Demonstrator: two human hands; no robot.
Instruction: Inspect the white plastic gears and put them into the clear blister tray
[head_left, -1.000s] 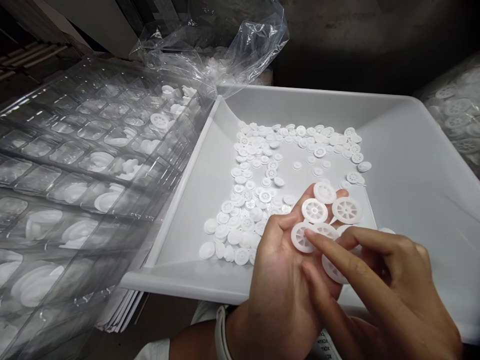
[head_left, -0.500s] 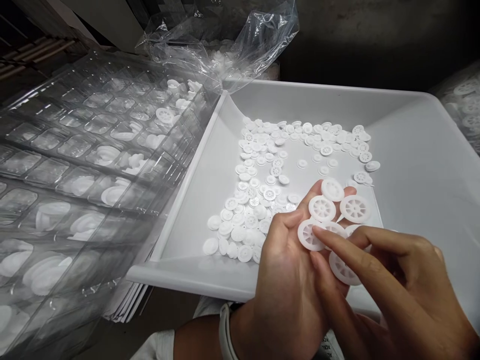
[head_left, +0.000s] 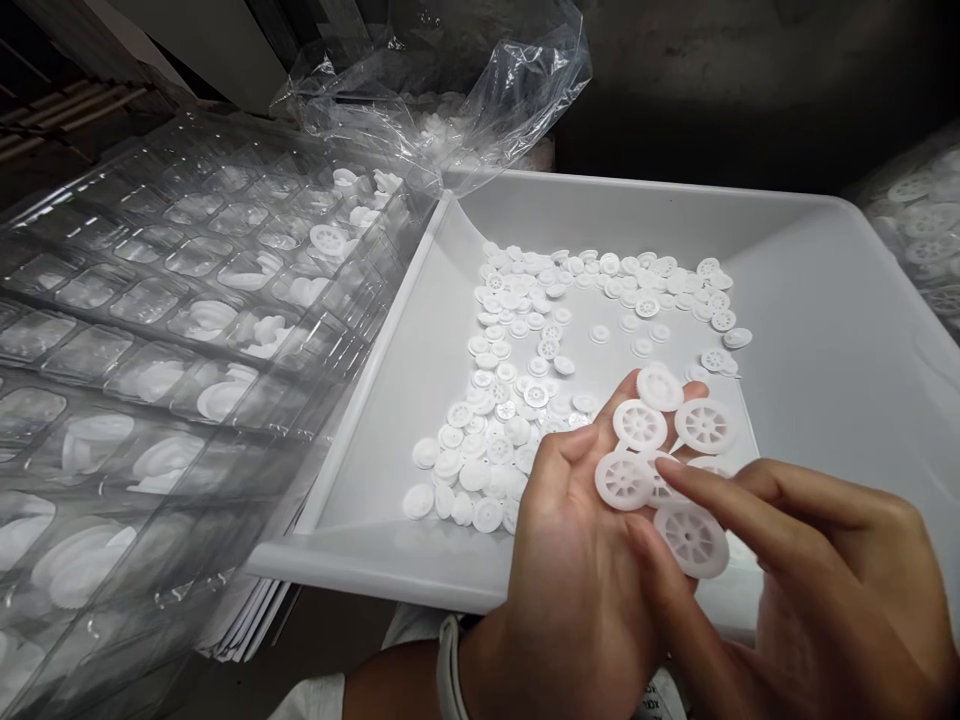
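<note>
Several white plastic spoked wheels [head_left: 638, 426] rest in my left hand [head_left: 581, 560], which is turned palm up and cupped beneath them. Thin white strips show between some of the wheels, so they look joined. My right hand [head_left: 817, 570] is over the near side of this cluster. Its index fingertip touches a wheel near the middle, and its thumb lies below, apart from the index finger. A larger wheel [head_left: 691, 540] sits between the two, partly over my left palm. The left fingers are mostly hidden under the wheels.
A white tray [head_left: 375, 375] in front of me has many loose white wheels [head_left: 480, 470] on its floor. To the left stand stacked clear plastic compartment trays [head_left: 150, 300] with white parts in some pockets. A clear bag [head_left: 517, 90] lies behind; another bag of wheels [head_left: 926, 225] is at right.
My right hand has shifted slightly down and right, and its index fingertip has moved from the left wheel to one nearer the middle. More of the lower wheel shows. My left hand stays under the cluster.
</note>
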